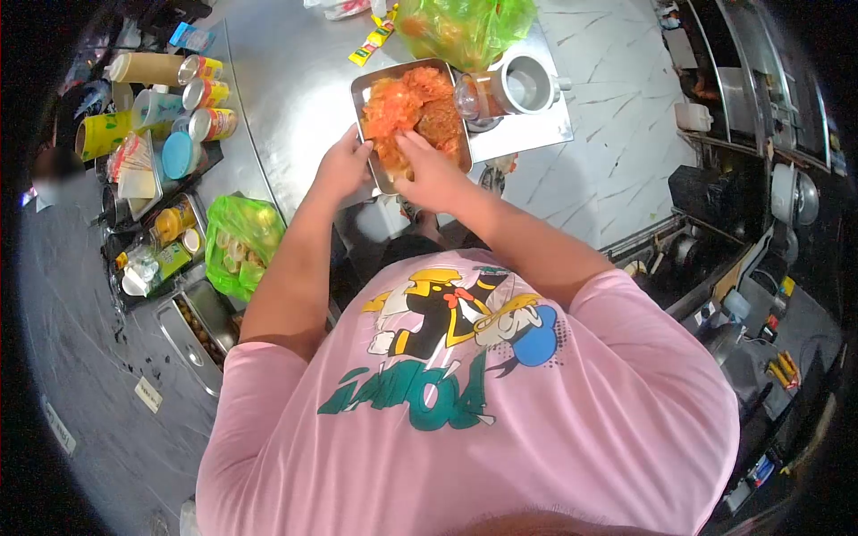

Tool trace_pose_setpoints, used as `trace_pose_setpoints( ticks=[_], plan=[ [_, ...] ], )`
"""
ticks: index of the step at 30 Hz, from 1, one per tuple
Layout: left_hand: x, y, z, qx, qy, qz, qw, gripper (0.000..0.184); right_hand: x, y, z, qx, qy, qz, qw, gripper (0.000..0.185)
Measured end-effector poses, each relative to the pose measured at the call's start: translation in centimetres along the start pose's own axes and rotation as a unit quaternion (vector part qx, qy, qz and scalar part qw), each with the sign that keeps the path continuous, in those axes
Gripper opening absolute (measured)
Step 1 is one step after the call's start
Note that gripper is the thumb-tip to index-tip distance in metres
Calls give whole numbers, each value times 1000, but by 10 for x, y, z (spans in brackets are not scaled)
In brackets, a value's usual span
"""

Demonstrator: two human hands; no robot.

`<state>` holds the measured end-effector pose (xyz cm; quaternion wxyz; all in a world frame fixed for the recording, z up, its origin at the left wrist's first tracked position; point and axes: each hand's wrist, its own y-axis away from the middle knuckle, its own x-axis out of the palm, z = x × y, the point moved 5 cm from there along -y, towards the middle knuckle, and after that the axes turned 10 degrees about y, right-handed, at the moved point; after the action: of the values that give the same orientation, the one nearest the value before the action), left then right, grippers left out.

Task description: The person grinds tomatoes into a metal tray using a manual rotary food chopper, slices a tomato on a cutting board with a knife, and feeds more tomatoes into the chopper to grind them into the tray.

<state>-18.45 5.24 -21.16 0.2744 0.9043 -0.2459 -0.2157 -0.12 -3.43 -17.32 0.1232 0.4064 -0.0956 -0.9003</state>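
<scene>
A rectangular metal tray (357, 89) sits at the near edge of the steel table, filled with orange-red coated food pieces (393, 103) and a darker reddish-brown seasoning heap (441, 123). My left hand (344, 168) grips the tray's left rim, its thumb over the edge. Inside the tray's near part, my right hand (431, 174) touches the food, fingers reaching forward and thumb apart; the fingertips are partly covered. Close to the tray's right side are a clear jar (478, 96) with brownish contents and a whitish cup (527, 85).
A green plastic bag (469, 31) and a yellow packet (374, 36) lie beyond the tray. To the left stand several jars (213, 124), another green bag (241, 246) and a metal container (192, 335). Shelves with kitchenware (715, 192) line the right.
</scene>
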Motion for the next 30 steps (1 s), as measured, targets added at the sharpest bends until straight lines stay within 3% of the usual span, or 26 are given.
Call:
trace_pose_setpoints(
  ticks=[2,6,9,12,16,18,20,22,24,26,30],
  plan=[
    [-1,-1,9,0,37,-20,999,57,-11,5,0,-11,13,-27,999,77],
    [-1,3,15,-17,111,-32,993,61,-35,4,-10,-39,58,-98,993,74],
    [-1,5,8,-16,112,-8,994,65,-41,-16,-26,86,75,-112,987,85],
    [-2,1,14,-30,110,5,993,70,-24,-46,-29,113,40,-196,973,89],
    [-2,-1,17,-34,87,10,996,71,-29,-61,-21,103,-57,-132,984,85],
    [-2,0,17,-33,92,12,995,71,-22,-55,-7,68,-17,-40,997,75],
    [-4,4,13,-31,104,19,994,71,-27,-39,6,50,34,-52,997,64],
    [-5,4,18,-29,109,12,993,69,-42,-17,33,-57,180,-135,973,56],
    [-4,7,24,-28,114,6,993,67,-41,-5,36,-106,156,-192,963,52],
    [-6,9,23,-15,92,-3,996,62,-29,1,30,-105,251,-53,961,49],
    [-11,25,18,-3,90,-10,996,56,-47,10,45,-182,124,-130,967,38]
  ],
)
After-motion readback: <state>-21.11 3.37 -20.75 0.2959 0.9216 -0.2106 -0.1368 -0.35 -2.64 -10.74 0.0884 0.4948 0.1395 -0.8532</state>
